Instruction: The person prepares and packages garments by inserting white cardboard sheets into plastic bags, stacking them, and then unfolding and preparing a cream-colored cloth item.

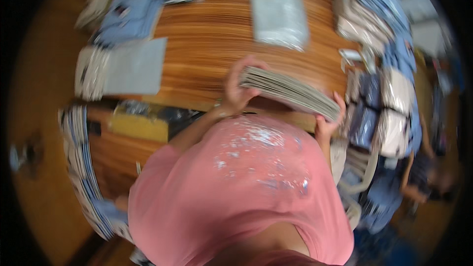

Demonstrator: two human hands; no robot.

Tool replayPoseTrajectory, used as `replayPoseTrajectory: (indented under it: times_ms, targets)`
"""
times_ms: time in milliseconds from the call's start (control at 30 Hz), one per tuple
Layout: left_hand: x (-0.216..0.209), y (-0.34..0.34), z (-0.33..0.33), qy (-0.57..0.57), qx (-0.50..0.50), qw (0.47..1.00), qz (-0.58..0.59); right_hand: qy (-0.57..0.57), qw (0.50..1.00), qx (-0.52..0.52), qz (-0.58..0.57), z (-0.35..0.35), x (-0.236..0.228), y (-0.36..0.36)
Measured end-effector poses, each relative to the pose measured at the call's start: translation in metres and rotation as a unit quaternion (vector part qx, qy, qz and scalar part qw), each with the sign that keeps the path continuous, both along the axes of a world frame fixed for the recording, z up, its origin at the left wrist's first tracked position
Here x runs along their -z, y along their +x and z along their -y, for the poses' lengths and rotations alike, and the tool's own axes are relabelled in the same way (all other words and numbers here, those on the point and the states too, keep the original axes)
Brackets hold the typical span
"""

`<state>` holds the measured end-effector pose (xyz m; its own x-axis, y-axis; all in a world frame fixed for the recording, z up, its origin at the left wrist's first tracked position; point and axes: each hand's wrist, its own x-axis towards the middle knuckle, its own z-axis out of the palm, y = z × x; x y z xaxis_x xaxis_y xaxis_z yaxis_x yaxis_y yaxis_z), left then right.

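Between my two hands is a thick stack of thin grey card sheets [290, 91], held on edge over the near side of the wooden table [207, 54]. My left hand [239, 86] is closed round the stack's left end, thumb at the near side. At the right end my right hand [329, 120] grips it, with fingers on the far side and thumb near. The stack slants down toward the right. Beyond it on the table lies a pile of clear plastic bags [279, 15]. Motion blur softens the picture.
Folded light-blue garments [130, 12] and a flat grey sheet [135, 66] lie at the left. Bagged garments [377, 106] pile up along the right, beside a white plastic chair [364, 172]. A yellow box [138, 127] sits below the table edge. Another person's arm [408, 177] shows far right.
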<state>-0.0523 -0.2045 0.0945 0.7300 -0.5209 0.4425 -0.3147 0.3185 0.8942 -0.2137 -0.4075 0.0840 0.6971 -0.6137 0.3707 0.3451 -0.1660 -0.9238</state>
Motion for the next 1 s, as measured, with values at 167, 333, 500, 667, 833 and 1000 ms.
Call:
replayPoseTrajectory:
  times_ms: [167, 333, 500, 667, 833, 1000]
  targets:
    - [0.057, 0.0, 0.029, 0.071, -0.1, 0.991, 0.046, 0.15, 0.978, 0.13, -0.057, 0.009, 0.063, -0.017]
    - [0.046, 0.007, 0.014, 0.019, -0.052, 0.99, 0.132, 0.044, 0.997, -0.03, 0.048, 0.009, 0.039, -0.01]
    - [0.112, 0.008, 0.005, 0.072, 0.01, 0.997, -0.01, 0.043, 0.994, -0.05, -0.084, 0.015, 0.101, -0.001]
    - [0.083, 0.009, 0.013, 0.165, 0.002, 0.979, -0.117, 0.084, 0.975, -0.001, -0.204, 0.004, 0.075, -0.004]
    - [0.129, 0.008, -0.002, 0.089, 0.11, 0.975, -0.174, 0.068, 0.969, -0.051, -0.234, 0.012, 0.116, 0.003]
    - [0.155, 0.014, -0.001, 0.154, 0.074, 0.967, -0.19, 0.107, 0.963, -0.06, -0.241, 0.011, 0.112, 0.01]
